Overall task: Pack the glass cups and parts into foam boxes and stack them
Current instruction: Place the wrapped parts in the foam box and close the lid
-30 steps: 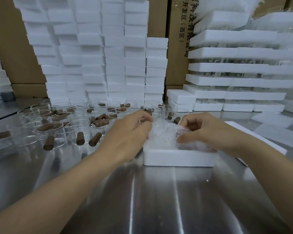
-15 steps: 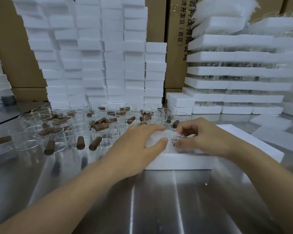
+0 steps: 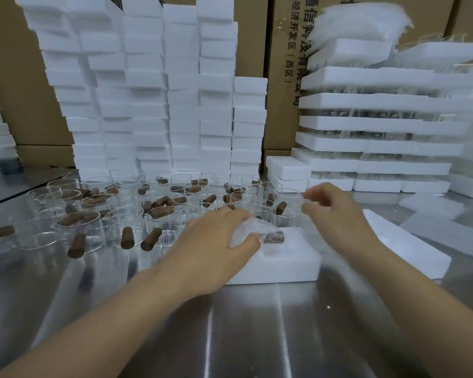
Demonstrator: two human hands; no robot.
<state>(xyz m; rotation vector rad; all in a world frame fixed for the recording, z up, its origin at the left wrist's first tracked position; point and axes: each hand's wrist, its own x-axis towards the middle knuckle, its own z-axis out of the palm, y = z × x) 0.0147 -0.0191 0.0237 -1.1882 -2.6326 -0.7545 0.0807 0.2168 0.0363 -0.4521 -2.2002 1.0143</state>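
View from a head camera, looking down at a steel desk. A person's left hand lies palm down on a bubble-wrapped bundle, fingers spread loosely over it and the thumb curled along its near edge, pressing it into the hollow of an open white foam box at the centre of the desk. One brown end of a wrapped part sticks out to the right of the thumb; its long axis seems to run left to right across the box. The right hand hovers just above and to the right of the box, fingers half curled, blurred and holding nothing. A flat foam lid lies on the desk just right of the box, under the right forearm, so the right hand is the nearer one to it. Unpacked glass cups with brown stoppers crowd the desk to the left and behind
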